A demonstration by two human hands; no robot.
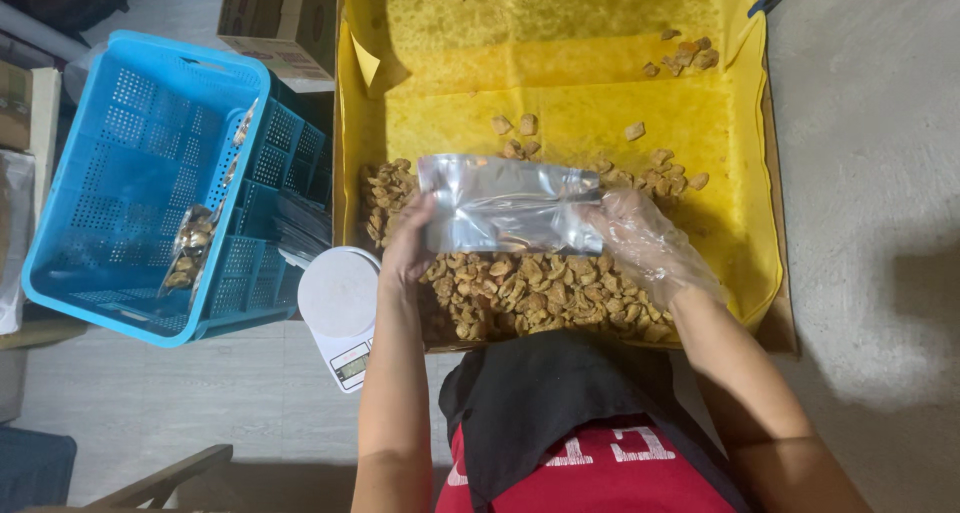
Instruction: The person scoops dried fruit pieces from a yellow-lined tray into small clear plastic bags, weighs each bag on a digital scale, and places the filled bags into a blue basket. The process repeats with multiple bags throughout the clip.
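A clear plastic bag is held sideways between two hands, seen from above, over a shallow box lined with yellow paper. The left hand, bare, is closed on the bag's left edge. The right hand, covered by a thin transparent glove, is closed on the bag's right end. A few pieces can be seen inside the bag, near its lower edge.

The near part of the box is filled with a heap of tan, dried snack pieces, directly under the bag. Loose pieces are scattered farther back, with a small cluster near the far right corner.

To the left, a blue slotted crate stands on the floor; filled bags are propped inside it. A small white scale sits between crate and box.
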